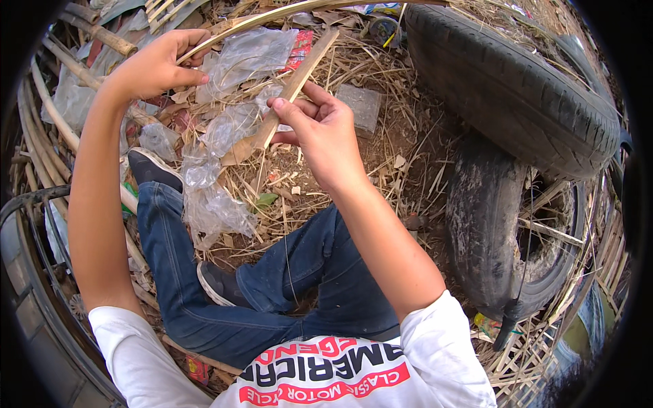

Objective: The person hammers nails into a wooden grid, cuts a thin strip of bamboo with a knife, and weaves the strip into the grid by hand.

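Observation:
My left hand is at the upper left, its fingers curled round the near end of a long, thin bamboo strip. From there the strip arcs to the right along the top of the view. Near the middle, my right hand pinches a short, flat bamboo slat between thumb and fingers. The slat slants up to the right, and its upper end stops short of the long strip. Below both hands, dry leaves, straw and crumpled clear plastic lie on the ground.
One worn tyre leans over another dirty tyre on the right. Bamboo poles run along the left, above a dark metal frame. Woven bamboo strips lie at the lower right. My bent legs in jeans fill the lower middle.

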`<state>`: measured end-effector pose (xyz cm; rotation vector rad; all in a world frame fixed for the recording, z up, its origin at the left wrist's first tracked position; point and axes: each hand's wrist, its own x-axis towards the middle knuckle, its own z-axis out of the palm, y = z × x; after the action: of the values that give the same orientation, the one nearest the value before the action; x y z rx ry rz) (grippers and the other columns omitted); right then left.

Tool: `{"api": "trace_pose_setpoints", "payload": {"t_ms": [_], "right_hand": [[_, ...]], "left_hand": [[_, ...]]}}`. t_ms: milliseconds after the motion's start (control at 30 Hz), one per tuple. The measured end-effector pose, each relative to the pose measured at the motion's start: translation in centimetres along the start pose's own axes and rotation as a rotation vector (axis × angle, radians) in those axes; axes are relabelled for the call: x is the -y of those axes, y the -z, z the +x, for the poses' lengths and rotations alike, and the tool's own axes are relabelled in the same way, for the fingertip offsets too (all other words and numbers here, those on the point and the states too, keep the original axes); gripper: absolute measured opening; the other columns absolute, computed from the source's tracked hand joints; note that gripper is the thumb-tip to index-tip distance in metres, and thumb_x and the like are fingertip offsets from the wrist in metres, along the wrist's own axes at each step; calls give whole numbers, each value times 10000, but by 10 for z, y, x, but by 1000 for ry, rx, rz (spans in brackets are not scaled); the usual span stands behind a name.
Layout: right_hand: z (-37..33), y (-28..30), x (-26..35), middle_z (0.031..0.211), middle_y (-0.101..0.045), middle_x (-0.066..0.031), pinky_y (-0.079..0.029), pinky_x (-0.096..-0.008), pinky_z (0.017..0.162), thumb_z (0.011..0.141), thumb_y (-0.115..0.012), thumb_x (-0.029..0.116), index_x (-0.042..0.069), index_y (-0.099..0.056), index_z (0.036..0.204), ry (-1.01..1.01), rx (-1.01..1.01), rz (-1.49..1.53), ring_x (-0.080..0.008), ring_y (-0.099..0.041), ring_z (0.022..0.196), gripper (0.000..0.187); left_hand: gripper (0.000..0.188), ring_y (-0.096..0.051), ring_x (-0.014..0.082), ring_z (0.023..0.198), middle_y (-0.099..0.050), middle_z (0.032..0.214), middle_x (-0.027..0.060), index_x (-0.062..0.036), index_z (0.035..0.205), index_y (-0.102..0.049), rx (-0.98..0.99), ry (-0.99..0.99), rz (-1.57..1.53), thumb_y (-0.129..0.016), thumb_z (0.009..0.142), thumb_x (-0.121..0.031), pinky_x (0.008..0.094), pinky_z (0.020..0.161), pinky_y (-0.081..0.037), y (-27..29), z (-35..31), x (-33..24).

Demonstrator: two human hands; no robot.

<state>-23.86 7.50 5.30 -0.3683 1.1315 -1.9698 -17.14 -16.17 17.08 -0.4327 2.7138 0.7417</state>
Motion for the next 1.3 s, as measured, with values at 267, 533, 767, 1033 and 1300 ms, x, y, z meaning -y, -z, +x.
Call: {"api": "trace_pose_setpoints", "payload": {"t_ms": [267, 533, 767, 1033, 1300], "right_hand": [[31, -1, -1, 986, -685, -124, -603, -283, 669, 903, -648, 89, -57, -587, 1145, 57, -41, 67, -164, -671, 885, 289], [22, 25, -23, 896, -684, -120, -601, -272, 602, 904, -636, 76, -85, -548, 1120, -9, -124, 24, -152, -669, 784, 284], [6, 49, -53, 1014, -664, -139, -610, -286, 611, 924, -626, 110, -65, -526, 1171, -76, -129, -55, -185, -669, 852, 319], [-6, 67, -72, 1146, -571, -154, -627, -331, 599, 967, -525, 97, -18, -371, 1340, -255, -111, -11, -228, -659, 905, 419], [-1, 78, -80, 1177, -582, -143, -622, -300, 573, 955, -521, 70, 47, -352, 1396, -329, -174, -95, -248, -674, 936, 473]], "left_hand": [[616, -533, 128, 909, -587, 1046, 56, 24, 1315, -485, -60, -60, 11, -699, 743, -59, 277, 824, -462, -31, 0, 2], [672, -520, 345, 1191, -547, 1222, 245, 65, 1307, -423, 55, -15, -27, -669, 701, -89, 395, 1011, -400, -98, -5, -1], [689, -508, 430, 1145, -532, 1166, 300, 40, 1286, -409, 115, 68, 49, -691, 686, -144, 453, 982, -410, -132, -8, -13], [544, -526, 398, 1016, -583, 1041, 231, 28, 1126, -461, 55, -1, -19, -710, 670, -131, 442, 913, -396, -181, -3, -5], [541, -520, 374, 1026, -579, 1040, 215, 25, 1115, -478, -10, -67, -49, -713, 648, -114, 414, 912, -389, -210, 4, 4]]}}
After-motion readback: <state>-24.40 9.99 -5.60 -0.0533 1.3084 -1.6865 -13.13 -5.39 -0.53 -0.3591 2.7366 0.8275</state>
